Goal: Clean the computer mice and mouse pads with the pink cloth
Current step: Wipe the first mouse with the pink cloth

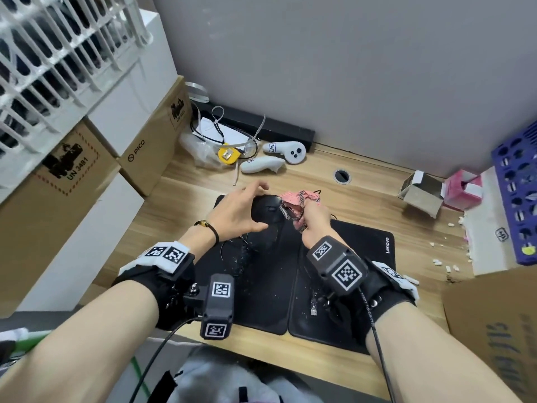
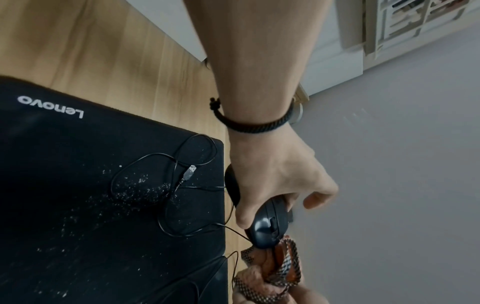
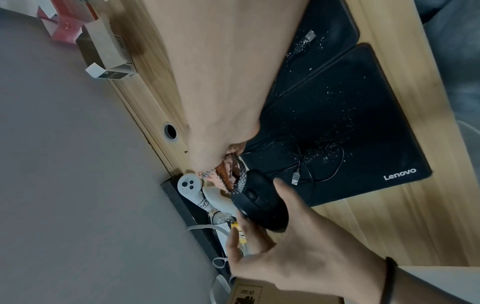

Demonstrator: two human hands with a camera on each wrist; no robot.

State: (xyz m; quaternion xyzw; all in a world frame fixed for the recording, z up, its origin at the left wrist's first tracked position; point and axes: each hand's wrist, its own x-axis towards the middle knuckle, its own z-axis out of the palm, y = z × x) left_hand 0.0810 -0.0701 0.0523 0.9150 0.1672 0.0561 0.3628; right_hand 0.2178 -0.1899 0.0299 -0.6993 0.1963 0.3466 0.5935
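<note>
The step in hand looks like the wiping of one mouse. The left hand (image 1: 236, 212) holds a black mouse (image 3: 261, 202) lifted off the desk, thumb on one flank and fingers curled round the other, while the right hand (image 1: 315, 225) is clenched round the bunched pink cloth (image 1: 296, 203) and brings it against the mouse's front end, where cloth and shell touch.

From where I stand the mouse sits at about 12 o'clock from the two black mouse pads (image 1: 261, 286), just above their far edge. Its long axis runs roughly left to right between the two hands, with the wheel end pointing toward 3 o'clock, into the cloth, and the rounded tail bedded in the left palm. Its cable (image 2: 187, 205) trails back down onto the left pad (a USB plug (image 2: 189, 171) lies loose there among pale crumbs).

Next, I judge, the cloth needs to travel along the shell from wheel end to tail, with the left hand turning the mouse to expose the flanks. A second mouse (image 2: 231, 185) shows only as a dark edge behind the left hand. The speckled pads appear unwiped.
</note>
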